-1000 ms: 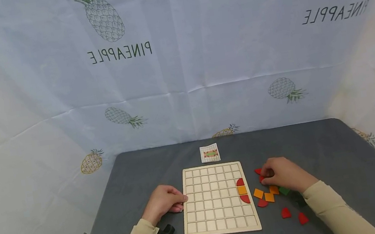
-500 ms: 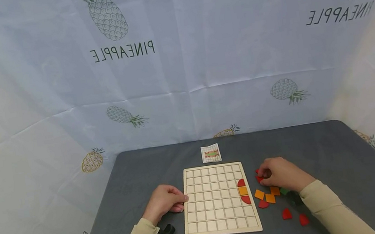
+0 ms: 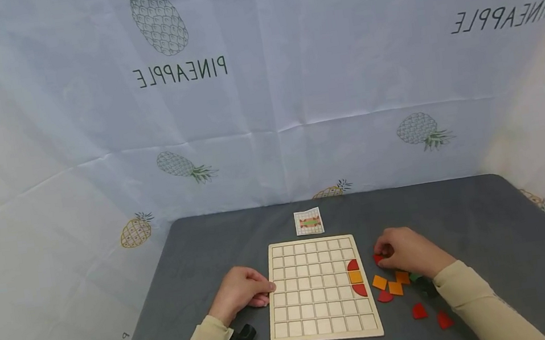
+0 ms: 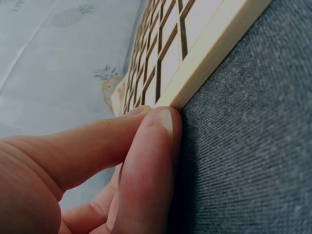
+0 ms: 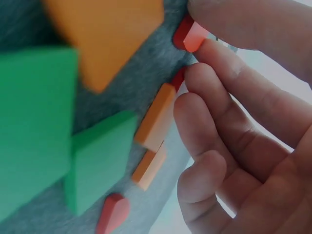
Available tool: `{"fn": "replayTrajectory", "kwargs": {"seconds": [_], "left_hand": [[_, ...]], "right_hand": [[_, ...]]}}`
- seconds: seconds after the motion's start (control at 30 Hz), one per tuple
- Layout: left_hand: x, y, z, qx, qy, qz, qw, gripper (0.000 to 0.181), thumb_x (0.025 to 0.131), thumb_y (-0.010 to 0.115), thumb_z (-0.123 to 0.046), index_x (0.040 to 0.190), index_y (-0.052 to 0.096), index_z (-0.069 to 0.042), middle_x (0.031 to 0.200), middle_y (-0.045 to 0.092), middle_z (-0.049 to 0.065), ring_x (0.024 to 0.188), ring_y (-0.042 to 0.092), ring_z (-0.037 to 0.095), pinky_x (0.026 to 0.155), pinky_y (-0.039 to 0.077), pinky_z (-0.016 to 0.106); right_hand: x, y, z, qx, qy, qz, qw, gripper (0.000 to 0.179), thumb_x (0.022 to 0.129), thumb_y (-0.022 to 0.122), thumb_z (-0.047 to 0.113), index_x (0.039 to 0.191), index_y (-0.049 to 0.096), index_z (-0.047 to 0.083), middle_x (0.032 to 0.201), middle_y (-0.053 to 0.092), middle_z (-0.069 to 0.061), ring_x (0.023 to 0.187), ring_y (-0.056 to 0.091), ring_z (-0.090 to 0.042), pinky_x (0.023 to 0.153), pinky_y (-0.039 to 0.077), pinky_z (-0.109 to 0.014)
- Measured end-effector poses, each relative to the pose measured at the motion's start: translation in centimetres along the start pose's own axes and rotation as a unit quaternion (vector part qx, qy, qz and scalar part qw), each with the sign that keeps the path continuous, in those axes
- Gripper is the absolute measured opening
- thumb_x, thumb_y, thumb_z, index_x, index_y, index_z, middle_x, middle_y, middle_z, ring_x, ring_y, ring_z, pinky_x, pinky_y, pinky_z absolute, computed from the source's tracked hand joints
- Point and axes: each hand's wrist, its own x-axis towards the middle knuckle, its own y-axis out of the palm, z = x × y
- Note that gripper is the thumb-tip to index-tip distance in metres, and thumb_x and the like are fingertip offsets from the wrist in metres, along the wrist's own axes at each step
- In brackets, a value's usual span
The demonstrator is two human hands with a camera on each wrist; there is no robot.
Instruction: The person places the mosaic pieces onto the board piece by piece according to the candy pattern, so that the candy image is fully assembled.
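Note:
My left hand [image 3: 242,293] pinches the left edge of a light wooden grid board [image 3: 298,327] between thumb and forefinger; the left wrist view shows the fingertips [image 4: 158,119] at its rim. On the board's right side, an orange square tile [image 3: 356,277] sits between two red rounded tiles [image 3: 353,265]. Right of the board, my right hand [image 3: 412,249] pinches a small red tile [image 5: 190,35] between thumb and forefinger, with the other fingers curled loosely below. The hand covers part of that tile, so its full outline is hidden.
Several orange square tiles [image 3: 395,288], a red rounded tile [image 3: 385,296] and green tiles [image 5: 102,161] lie near my right hand. Two red tiles [image 3: 419,311] lie closer to me. A printed pattern card [image 3: 308,222] lies beyond the board on the grey table [image 3: 229,233].
My right hand has shifted slightly left towards the board. Two red pieces showed at its fingertips before; now one shows. My left hand stays on the board's edge. The view has drifted a little.

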Motion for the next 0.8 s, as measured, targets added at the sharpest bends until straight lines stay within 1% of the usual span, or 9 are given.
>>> {"fn": "replayTrajectory", "kwargs": {"seconds": [0.17,0.27,0.37,0.53,0.67,0.8], "left_hand": [[0.0,0.1,0.0,0.000,0.001,0.001,1.0000,0.019,0.088,0.091,-0.018,0.096,0.081,-0.004,0.083,0.079,0.011,0.068,0.075,0.014,0.067,0.068,0.033],[0.0,0.1,0.0,0.002,0.002,0.000,1.0000,0.018,0.088,0.091,-0.018,0.096,0.081,-0.004,0.083,0.079,0.011,0.068,0.075,0.013,0.067,0.068,0.032],[0.0,-0.1,0.1,0.005,-0.001,-0.004,1.0000,0.017,0.088,0.091,-0.017,0.094,0.081,-0.004,0.082,0.078,0.010,0.067,0.074,0.013,0.066,0.068,0.032],[-0.1,-0.2,0.3,0.002,-0.003,-0.004,1.0000,0.017,0.087,0.091,-0.016,0.094,0.082,-0.004,0.081,0.079,0.010,0.066,0.074,0.012,0.066,0.068,0.032],[-0.1,-0.1,0.3,-0.003,0.001,0.002,1.0000,0.019,0.087,0.091,-0.018,0.096,0.082,-0.004,0.082,0.079,0.010,0.067,0.075,0.012,0.067,0.068,0.033],[0.0,-0.1,0.2,-0.004,0.003,0.003,1.0000,0.018,0.088,0.091,-0.018,0.096,0.082,-0.004,0.082,0.079,0.010,0.067,0.075,0.013,0.066,0.068,0.033]], "right_hand": [[0.4,0.0,1.0,0.009,0.003,-0.018,0.9998,0.014,0.088,0.091,0.020,0.096,0.080,0.018,0.092,0.068,0.004,0.080,0.059,-0.011,0.071,0.058,-0.032],[0.8,0.3,2.3,0.026,0.008,-0.034,0.9990,0.013,0.089,0.091,0.020,0.096,0.080,0.019,0.092,0.068,0.004,0.081,0.061,-0.011,0.073,0.059,-0.031],[1.3,0.9,3.8,0.042,-0.005,-0.039,0.9984,0.013,0.089,0.091,0.021,0.096,0.081,0.018,0.092,0.068,0.004,0.081,0.061,-0.010,0.073,0.058,-0.031],[1.9,2.5,6.0,0.067,-0.001,-0.034,0.9972,0.013,0.088,0.092,0.020,0.094,0.080,0.018,0.090,0.066,0.006,0.079,0.059,-0.010,0.072,0.056,-0.029],[2.0,3.3,6.9,0.067,0.005,-0.043,0.9968,0.015,0.085,0.093,0.018,0.091,0.079,0.018,0.088,0.065,0.006,0.077,0.057,-0.010,0.071,0.055,-0.030],[2.1,3.6,7.1,0.055,0.005,-0.051,0.9972,0.016,0.084,0.094,0.017,0.089,0.079,0.019,0.086,0.065,0.007,0.076,0.057,-0.009,0.069,0.054,-0.029]]}}
